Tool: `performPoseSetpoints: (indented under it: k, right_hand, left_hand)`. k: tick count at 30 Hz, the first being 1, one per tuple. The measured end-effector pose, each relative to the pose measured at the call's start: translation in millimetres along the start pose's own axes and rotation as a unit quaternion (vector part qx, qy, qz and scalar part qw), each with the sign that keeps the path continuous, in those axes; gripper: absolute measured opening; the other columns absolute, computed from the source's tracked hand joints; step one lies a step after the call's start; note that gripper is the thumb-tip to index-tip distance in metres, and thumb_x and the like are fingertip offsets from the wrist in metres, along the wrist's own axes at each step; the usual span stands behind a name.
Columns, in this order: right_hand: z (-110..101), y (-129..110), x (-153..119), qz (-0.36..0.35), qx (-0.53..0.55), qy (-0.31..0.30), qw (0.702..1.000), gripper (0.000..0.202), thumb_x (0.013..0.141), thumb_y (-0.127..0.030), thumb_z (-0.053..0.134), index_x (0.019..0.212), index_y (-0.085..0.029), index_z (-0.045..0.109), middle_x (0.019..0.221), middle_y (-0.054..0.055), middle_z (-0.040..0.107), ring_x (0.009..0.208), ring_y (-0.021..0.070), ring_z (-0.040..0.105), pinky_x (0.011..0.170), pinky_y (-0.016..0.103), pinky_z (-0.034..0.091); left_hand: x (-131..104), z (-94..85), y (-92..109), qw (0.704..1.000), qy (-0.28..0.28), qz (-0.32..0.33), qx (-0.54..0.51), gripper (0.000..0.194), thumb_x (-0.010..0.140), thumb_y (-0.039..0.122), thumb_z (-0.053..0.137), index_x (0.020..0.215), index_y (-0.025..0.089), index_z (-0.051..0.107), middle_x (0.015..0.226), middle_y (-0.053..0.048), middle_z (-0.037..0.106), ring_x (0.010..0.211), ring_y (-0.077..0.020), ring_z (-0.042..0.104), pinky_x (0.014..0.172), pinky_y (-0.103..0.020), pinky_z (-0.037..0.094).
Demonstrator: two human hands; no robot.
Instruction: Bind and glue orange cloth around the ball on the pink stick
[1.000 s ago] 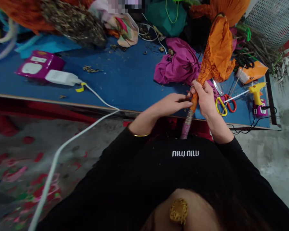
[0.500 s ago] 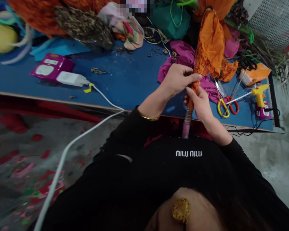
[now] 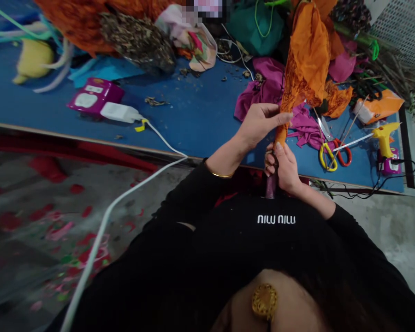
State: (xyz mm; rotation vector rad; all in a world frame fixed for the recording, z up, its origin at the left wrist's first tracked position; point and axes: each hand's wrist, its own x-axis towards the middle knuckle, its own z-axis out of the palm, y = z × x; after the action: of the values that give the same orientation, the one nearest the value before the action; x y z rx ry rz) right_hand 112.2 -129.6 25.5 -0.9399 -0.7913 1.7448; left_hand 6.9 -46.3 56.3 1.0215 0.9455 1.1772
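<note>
An orange printed cloth runs from the back of the table down toward my body, narrowing around a wrapped rod. The rod's lower end has a purplish wrapping and reaches my black top. My left hand is closed on the narrow part of the cloth, its thumb lying across the front. Below it, my right hand is wrapped round the rod where the cloth's lower end lies. The right fingers hide that junction. Magenta cloth lies behind my left hand.
Right of my hands lie scissors with yellow and red handles and a yellow glue gun. A purple power socket with a white plug stands left; its white cable hangs over the table's front edge.
My right hand has slid down the rod toward my body and now grips it lower, apart from the left hand. My left hand stays on the cloth. The whole view has shifted slightly.
</note>
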Motion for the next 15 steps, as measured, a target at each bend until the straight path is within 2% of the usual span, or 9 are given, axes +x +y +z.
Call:
performPoseSetpoints:
  k: [2,5,12,15]
  right_hand:
    - [-0.3,1.4,-0.2,0.001,0.002,-0.003,1.0,0.043,0.088,-0.063,0.071,0.092,-0.025,0.051,0.059,-0.013,0.043,0.042,0.0039,0.038,0.039,0.019,0.038]
    - [-1.1,4.2,-1.7,0.007,0.011,-0.018,1.0,0.048,0.084,-0.065,0.075,0.092,-0.025,0.051,0.059,-0.014,0.043,0.042,0.0033,0.039,0.039,0.019,0.037]
    - [-1.4,4.1,-2.6,0.017,0.029,-0.042,0.999,0.05,0.083,-0.067,0.075,0.092,-0.025,0.051,0.059,-0.015,0.04,0.041,0.0026,0.034,0.039,0.018,0.038]
    - [0.5,1.4,-2.1,0.01,0.041,-0.055,0.998,0.053,0.08,-0.069,0.078,0.092,-0.024,0.051,0.058,-0.015,0.041,0.04,0.0019,0.034,0.038,0.018,0.036]
  left_hand:
    - [-3.4,-1.0,0.1,1.0,-0.006,0.008,0.027,0.026,0.08,0.033,0.089,0.076,0.014,0.072,0.073,-0.002,0.073,0.068,-0.0106,0.065,0.066,-0.021,0.054]
    - [-4.4,-3.9,-3.4,1.0,-0.003,0.016,0.02,0.022,0.082,0.029,0.085,0.074,0.013,0.072,0.072,-0.002,0.073,0.065,-0.0099,0.064,0.064,-0.021,0.053]
    - [0.3,-14.5,-17.0,0.997,-0.058,0.015,-0.046,0.029,0.078,0.038,0.089,0.075,0.016,0.072,0.072,-0.002,0.074,0.077,-0.0147,0.072,0.079,-0.025,0.059]
    - [3.6,-13.3,-11.4,0.992,-0.089,-0.018,-0.082,0.029,0.089,0.043,0.08,0.083,0.015,0.073,0.077,-0.004,0.075,0.086,-0.0171,0.075,0.084,-0.026,0.06]
